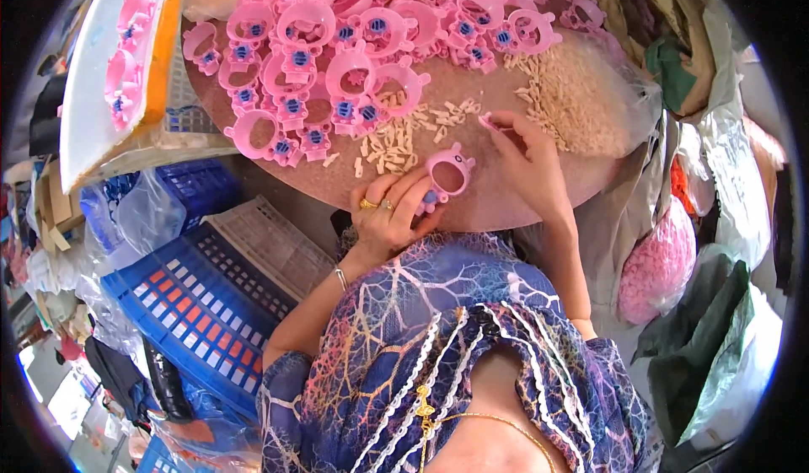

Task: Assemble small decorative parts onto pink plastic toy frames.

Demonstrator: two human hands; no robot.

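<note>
Closest to the lens is a purple-and-blue patterned top with white braid trim [438, 346], and right past it the left hand [389, 220] is closed around a pink plastic ring-shaped toy frame with little ears [449, 172], thumb and fingers pinching its lower edge so the ring tips up off the brown round table [506, 195]. Just to the right of that grip, the right hand [529, 157] pinches a small pink piece [487, 121] between fingertips, held a bit above and beside the frame, not touching it as far as I can tell. So I'd say the step in hand is fitting a small part onto the frame, with the part picked but not seated yet. Next move probably calls for bringing the small piece down to the frame and lining it up with whatever slot takes it; I can't make the slot out from here, too small. Beyond the held frame, farther from the body, lies a scatter of little beige pegs [396, 144], and to the right of the right hand a much bigger heap of beige pegs [573, 94]. Past those is a big pile of pink frames with blue centre pieces [337, 51]. Down to the left of the gripping hand, below the table edge, sits a blue plastic crate [202, 304], and to the right a bag of pink parts [657, 262].
</note>
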